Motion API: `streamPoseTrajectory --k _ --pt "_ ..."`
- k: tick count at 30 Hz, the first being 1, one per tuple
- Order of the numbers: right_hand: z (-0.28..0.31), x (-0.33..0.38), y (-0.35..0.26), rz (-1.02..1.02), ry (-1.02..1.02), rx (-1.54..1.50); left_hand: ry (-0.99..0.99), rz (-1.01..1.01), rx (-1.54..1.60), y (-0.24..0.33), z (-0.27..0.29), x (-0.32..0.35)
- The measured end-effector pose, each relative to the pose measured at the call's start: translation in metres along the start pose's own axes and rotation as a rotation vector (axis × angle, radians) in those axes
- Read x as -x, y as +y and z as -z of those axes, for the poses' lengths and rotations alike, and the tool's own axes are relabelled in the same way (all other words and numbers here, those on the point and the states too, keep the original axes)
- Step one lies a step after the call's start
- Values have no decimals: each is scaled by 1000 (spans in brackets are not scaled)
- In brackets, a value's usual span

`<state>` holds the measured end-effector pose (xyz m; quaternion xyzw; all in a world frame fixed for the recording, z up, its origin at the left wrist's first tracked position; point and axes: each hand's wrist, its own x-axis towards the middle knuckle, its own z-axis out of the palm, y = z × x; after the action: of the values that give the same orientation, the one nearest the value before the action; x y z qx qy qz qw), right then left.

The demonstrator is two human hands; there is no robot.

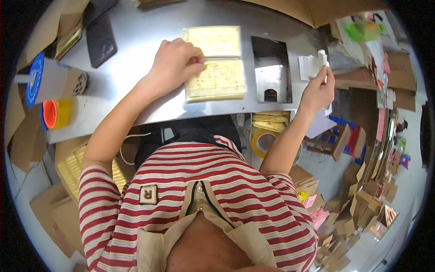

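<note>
A pile of yellow printed sheets [215, 81], in two blocks with a dark gap between them, lies on the metal table in front of me. Over its left edge is my left hand [176, 63], fingers curled and thumb close to the index finger near the gap. Whatever is between those fingertips is hidden. At the table's right end my right hand [320, 88] pinches a folded white paper strip [322, 59], which stands up from the fingers. Beside it lies another white piece [307, 67]. A dark rectangular panel [271, 59] sits between the pile and my right hand.
At left stand a lidded drink cup [54, 81], an orange-and-yellow tape roll [50, 114] and a black phone [100, 43]. Below the metal table's [158, 111] front edge are yellow packets [270, 120] and a tape roll [265, 143]. Cardboard boxes [358, 199] crowd the right-hand floor.
</note>
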<state>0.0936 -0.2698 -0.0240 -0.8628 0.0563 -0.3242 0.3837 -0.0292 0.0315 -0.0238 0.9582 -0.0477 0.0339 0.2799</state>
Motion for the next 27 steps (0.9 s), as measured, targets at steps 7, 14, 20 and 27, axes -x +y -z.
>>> streamPoseTrajectory --k 7,14,20,27 --pt "-57 65 -66 128 -727 -624 323 -247 -156 3 -17 -2" --pt "-66 62 -63 435 -870 -585 252 -173 20 -5 -28 8" --pt "-60 58 -71 220 -1196 -393 241 -57 281 -2 -29 9" --pt "-33 12 -29 433 -300 -123 254 -168 41 2 -29 16"
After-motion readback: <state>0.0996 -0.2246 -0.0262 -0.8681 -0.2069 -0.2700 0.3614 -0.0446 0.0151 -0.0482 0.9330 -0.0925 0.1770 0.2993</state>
